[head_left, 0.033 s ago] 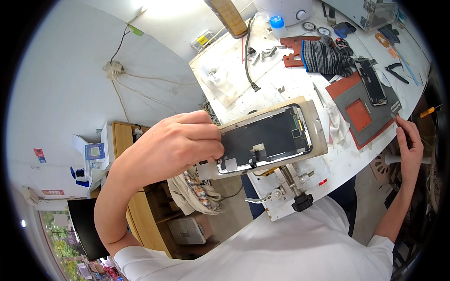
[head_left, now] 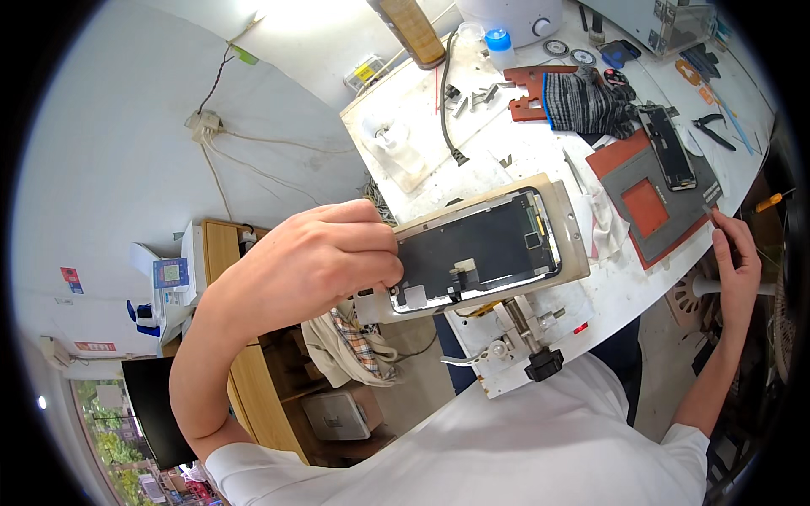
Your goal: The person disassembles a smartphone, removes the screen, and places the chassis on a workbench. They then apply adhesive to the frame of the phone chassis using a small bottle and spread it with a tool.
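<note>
A phone screen assembly (head_left: 481, 244), its dark back facing up, lies tilted on a beige plate (head_left: 575, 244) of a small bench fixture. My left hand (head_left: 308, 261) is closed over the left end of the screen, fingers curled under and touching it. Whatever the fingertips pinch there is hidden. A black knob (head_left: 544, 364) and a metal screw shaft belong to the fixture below the plate. Out at the right, my right hand (head_left: 737, 249) is closed at the edge of a grey-and-red mat (head_left: 612, 173), pinching a small thin grey strip (head_left: 708, 210).
Another dark phone screen (head_left: 668, 148) rests on the mat. Behind it lie a grey knit glove (head_left: 586, 103) and black cutters (head_left: 715, 132). A black cable (head_left: 450, 101), a blue-capped bottle (head_left: 499, 49) and a white cloth (head_left: 605, 226) are on the white table.
</note>
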Demonstrator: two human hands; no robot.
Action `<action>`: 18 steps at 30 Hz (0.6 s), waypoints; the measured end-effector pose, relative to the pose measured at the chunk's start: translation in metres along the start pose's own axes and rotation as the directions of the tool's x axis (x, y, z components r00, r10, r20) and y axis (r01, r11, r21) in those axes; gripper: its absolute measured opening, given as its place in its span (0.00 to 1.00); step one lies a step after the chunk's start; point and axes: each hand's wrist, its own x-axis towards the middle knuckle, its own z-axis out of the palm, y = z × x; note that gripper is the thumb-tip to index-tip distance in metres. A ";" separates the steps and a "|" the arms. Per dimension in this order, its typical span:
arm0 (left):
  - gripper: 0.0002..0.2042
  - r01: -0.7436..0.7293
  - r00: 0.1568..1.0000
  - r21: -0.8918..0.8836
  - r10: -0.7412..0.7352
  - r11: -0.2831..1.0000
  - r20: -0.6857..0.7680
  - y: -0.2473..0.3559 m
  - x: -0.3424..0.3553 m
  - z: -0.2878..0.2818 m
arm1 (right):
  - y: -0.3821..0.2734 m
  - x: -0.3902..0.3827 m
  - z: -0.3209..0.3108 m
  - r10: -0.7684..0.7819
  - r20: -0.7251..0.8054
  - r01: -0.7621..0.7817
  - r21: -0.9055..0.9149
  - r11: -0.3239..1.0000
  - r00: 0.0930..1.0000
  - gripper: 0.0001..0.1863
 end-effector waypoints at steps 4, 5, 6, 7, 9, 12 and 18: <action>0.09 0.003 0.999 0.005 -0.003 1.000 0.035 0.000 0.001 -0.002 | -0.008 0.002 0.006 -0.022 -0.001 0.022 0.022 1.000 1.000 0.12; 0.09 0.011 0.998 0.023 -0.013 1.000 0.062 0.002 0.000 -0.004 | -0.013 0.003 0.009 0.002 0.001 -0.002 0.032 0.999 1.000 0.12; 0.09 0.012 0.996 0.040 -0.016 0.999 0.088 0.002 0.000 -0.006 | -0.018 0.002 0.013 -0.040 0.000 0.040 0.032 0.999 0.999 0.11; 0.10 -0.002 0.995 0.049 -0.003 0.999 0.103 0.002 0.002 -0.006 | -0.025 0.001 0.016 -0.006 0.002 0.006 0.015 1.000 1.000 0.11; 0.09 0.007 0.997 0.037 -0.010 0.999 0.082 0.005 0.004 -0.007 | -0.037 -0.002 0.029 -0.153 0.025 0.153 0.017 0.988 0.988 0.14; 0.07 0.026 0.998 0.032 -0.027 0.999 0.049 0.009 0.007 -0.007 | -0.053 -0.010 0.052 -0.170 0.092 0.168 0.023 0.985 0.981 0.18; 0.07 0.017 0.999 -0.012 -0.017 1.000 -0.041 0.005 -0.004 -0.002 | -0.075 0.003 0.089 -0.245 0.097 0.260 -0.200 0.945 0.965 0.21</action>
